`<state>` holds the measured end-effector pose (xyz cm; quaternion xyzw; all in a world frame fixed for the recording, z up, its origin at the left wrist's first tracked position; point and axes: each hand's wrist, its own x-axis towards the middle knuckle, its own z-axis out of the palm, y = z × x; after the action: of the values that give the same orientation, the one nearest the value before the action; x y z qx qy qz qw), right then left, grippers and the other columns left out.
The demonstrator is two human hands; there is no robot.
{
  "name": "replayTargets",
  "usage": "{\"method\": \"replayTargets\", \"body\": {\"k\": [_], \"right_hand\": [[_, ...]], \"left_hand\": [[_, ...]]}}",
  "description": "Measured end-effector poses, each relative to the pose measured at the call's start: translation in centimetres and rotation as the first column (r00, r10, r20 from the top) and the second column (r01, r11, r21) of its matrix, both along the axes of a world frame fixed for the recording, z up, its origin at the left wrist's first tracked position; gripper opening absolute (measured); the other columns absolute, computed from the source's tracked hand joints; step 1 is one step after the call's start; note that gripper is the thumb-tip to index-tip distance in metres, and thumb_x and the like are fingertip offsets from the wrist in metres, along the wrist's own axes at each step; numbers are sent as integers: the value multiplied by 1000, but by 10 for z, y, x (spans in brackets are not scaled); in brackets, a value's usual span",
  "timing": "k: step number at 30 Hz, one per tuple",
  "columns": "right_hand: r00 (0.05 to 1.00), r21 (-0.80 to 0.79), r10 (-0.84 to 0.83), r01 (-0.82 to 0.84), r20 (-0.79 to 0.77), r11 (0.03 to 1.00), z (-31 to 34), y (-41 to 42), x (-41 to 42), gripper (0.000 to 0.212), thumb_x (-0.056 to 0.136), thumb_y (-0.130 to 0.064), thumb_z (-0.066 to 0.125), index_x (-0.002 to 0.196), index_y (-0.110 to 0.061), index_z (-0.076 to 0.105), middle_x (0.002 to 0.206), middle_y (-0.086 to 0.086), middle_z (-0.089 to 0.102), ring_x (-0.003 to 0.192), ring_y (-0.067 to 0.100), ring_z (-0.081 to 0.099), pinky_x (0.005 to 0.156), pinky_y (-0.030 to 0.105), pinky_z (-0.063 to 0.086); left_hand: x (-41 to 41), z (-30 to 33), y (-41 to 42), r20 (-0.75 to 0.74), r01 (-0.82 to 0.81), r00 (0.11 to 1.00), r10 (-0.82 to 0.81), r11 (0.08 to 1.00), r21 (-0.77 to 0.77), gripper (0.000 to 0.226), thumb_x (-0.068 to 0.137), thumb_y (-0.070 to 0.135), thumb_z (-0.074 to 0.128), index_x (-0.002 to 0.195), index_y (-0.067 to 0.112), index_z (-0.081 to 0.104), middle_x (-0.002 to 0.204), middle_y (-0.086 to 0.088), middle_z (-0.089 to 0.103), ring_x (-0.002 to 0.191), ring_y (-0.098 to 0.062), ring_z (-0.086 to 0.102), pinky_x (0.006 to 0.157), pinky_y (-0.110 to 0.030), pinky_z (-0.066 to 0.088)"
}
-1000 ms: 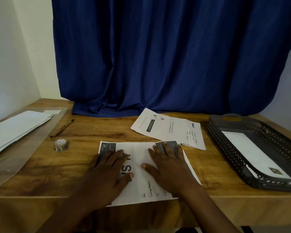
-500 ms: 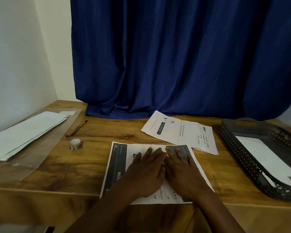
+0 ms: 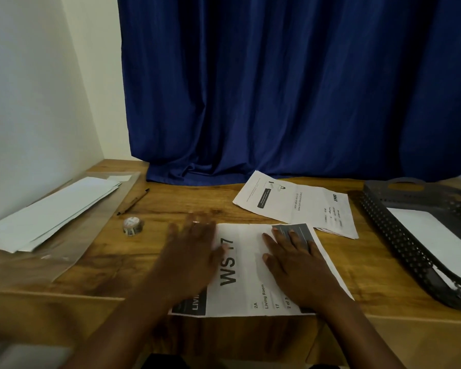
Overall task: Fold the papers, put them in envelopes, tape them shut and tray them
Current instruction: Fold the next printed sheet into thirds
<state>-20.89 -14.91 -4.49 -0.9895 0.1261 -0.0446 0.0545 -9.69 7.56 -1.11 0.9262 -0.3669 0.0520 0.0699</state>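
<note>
Printed sheet [image 3: 248,265], table's near edge: left hand [image 3: 189,251], flat, apparently swept leftward from centre since last frame (blurred); right hand [image 3: 296,265] spread, pressing. Creasing underway; envelopes [image 3: 45,211] untouched.

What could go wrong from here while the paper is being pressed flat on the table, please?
1. The paper overhangs the table edge near the person; pressing there could bend or crease it crookedly.
2. Only the right hand clearly pins it flat; the left hand is blurred over its left part, so the sheet could slide and skew the fold.
3. The second paper lies just beyond and might get nudged.
</note>
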Motion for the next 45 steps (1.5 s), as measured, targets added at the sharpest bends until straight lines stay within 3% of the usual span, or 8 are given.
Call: {"method": "replayTargets", "body": {"k": [5,18,23,27,33,39,42,45], "right_hand": [[1000,-3,3,-3,-10,1000,2,0,0,63,100,-64,8,159,-44,-3,169,-10,-9,156,21,-12,123,48,-9],[1000,58,-10,10,3,998,8,3,-2,67,98,-66,12,160,-42,3,170,-11,-1,157,20,-3,127,51,-2],[973,0,-61,63,221,998,21,20,-12,67,99,-65,26,159,-36,18,169,-9,14,156,15,4,127,50,1],[976,13,165,-169,143,986,18,62,-22,87,85,-87,0,158,-40,-2,162,-18,-14,148,6,-20,118,44,-18],[949,-98,315,-315,-9,944,-5,91,-26,106,81,-90,18,162,-25,-2,170,-1,-10,156,19,-11,119,48,-18],[920,-116,385,-376,75,919,-5,78,-37,73,97,-61,39,160,-37,12,170,-9,8,155,12,-1,126,50,-1],[869,-26,473,-474,149,880,2,59,-49,63,96,-48,55,153,-47,29,165,-22,20,152,-1,0,123,39,-7],[815,38,516,-543,264,839,10,42,-58,54,94,-40,62,144,-50,44,156,-33,33,151,-6,14,124,36,7]], "left_hand": [[-44,-20,-20,-165,325,932,-324,946,-21,66,101,66,15,159,41,-7,166,19,-20,149,-2,-27,125,-39,-11],[-5,-32,45,-80,100,992,-100,995,3,83,86,76,-9,159,39,-6,166,19,-12,149,0,-22,123,-31,-12],[-7,-36,44,-37,91,995,-91,996,1,81,89,74,-9,160,37,-5,167,16,-10,151,-2,-20,123,-32,-11],[-7,-36,43,-20,92,996,-92,996,5,82,87,74,-10,160,36,-3,167,15,-9,151,-3,-18,122,-32,-12],[-7,-36,43,-12,78,997,-78,997,0,83,87,75,-12,160,37,-2,167,16,-9,150,-1,-20,122,-30,-12],[-15,-17,50,-266,2,957,-115,922,-388,67,92,79,17,149,49,35,162,29,18,146,12,-7,124,-31,-1],[-21,-6,58,-405,-120,901,-156,807,-578,42,85,87,23,121,78,43,130,63,27,145,2,18,118,-39,23],[-15,-1,63,-470,-228,863,-186,687,-690,40,90,82,28,113,69,58,126,50,47,135,-8,44,101,-32,42]]}}
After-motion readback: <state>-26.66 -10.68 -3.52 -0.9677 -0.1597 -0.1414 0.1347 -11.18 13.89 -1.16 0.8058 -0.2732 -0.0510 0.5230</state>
